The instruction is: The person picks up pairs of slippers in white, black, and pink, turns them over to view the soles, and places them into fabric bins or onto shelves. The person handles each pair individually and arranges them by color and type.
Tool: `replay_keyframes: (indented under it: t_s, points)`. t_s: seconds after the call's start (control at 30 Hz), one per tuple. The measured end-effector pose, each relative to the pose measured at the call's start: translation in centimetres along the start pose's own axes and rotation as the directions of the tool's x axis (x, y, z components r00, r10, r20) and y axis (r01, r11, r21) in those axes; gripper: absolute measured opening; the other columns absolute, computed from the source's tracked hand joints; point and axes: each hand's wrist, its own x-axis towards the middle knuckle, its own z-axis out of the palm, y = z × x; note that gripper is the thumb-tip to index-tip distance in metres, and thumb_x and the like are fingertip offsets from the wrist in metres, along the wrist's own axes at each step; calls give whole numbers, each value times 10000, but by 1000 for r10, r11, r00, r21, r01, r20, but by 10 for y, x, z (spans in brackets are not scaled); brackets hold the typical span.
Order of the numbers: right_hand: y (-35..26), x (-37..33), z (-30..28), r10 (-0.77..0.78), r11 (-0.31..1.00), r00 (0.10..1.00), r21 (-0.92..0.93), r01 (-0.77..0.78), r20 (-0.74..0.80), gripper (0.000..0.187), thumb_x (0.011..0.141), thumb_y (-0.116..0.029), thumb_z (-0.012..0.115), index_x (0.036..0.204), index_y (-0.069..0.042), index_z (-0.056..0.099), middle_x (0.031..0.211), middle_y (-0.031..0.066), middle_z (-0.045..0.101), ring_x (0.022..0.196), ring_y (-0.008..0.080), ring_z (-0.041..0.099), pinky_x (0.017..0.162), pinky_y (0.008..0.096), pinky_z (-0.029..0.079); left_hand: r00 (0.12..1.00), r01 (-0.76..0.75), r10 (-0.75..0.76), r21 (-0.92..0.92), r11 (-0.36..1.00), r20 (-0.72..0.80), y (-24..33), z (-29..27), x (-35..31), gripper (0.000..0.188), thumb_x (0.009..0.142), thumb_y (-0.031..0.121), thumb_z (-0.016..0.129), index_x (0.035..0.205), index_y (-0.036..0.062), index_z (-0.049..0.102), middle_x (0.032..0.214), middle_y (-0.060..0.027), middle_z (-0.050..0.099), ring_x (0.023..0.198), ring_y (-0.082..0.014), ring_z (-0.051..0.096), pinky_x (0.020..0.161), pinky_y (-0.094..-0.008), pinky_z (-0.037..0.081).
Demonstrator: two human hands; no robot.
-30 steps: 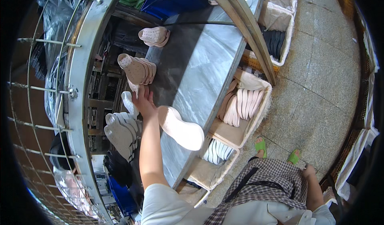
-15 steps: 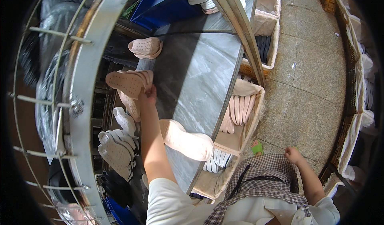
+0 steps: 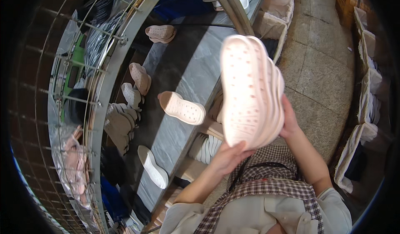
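A stack of pale pink shoe soles [image 3: 243, 94] with small holes stands out in front of me, tilted up above the aisle side of the table. My left hand [image 3: 227, 159] is closed around its lower end, thumb on the front sole. Along the right edge of the same stack, my right hand [image 3: 288, 119] grips from behind, its fingers partly hidden. On the grey marble-look table [image 3: 175, 128] lies a small pile of pink soles [image 3: 183, 109], left of the held stack. A single white sole [image 3: 153, 167] rests nearer to me.
More pink soles [image 3: 140, 79] and rows of white soles [image 3: 121, 121] line the table's left side, by a metal frame with wire mesh [image 3: 62, 96]. Another pink pile [image 3: 160, 33] sits farther back. Cloth-lined baskets [image 3: 278, 19] stand under the table's right edge and across the aisle.
My left hand has come from the table's left side to the front with a stack of pink soles. The right hand has risen from beside the apron and now holds the stack too.
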Motion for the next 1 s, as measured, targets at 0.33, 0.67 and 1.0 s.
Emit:
replay_keyframes:
  t_s: [0.33,0.67,1.0]
  points:
    - [-65,-126,-58,-19,990,982,131,44,-187,524,870,-190,517,1302,73,381,1212,236,543,1068,316,584,941,425,479,979,-200,177,648,735,102,-52,76,19,997,687,92,749,1436,9,97,1388,-219,328,1227,-328,421,1045,-418,345]
    - [-79,-159,-9,31,996,957,93,-4,-288,552,897,-279,487,1331,34,355,1255,217,504,1119,315,544,967,484,435,973,-15,-125,596,803,192,-1,129,94,422,894,168,583,1212,-79,454,1062,-173,628,858,-220,665,757,-316,556]
    - [-72,-183,2,327,931,874,279,-233,-360,539,917,-437,399,1344,-110,387,1352,153,391,1219,314,412,968,555,359,896,353,-444,559,750,30,-13,102,119,415,891,232,587,1172,-66,517,1081,-174,619,923,-244,645,821,-363,526]
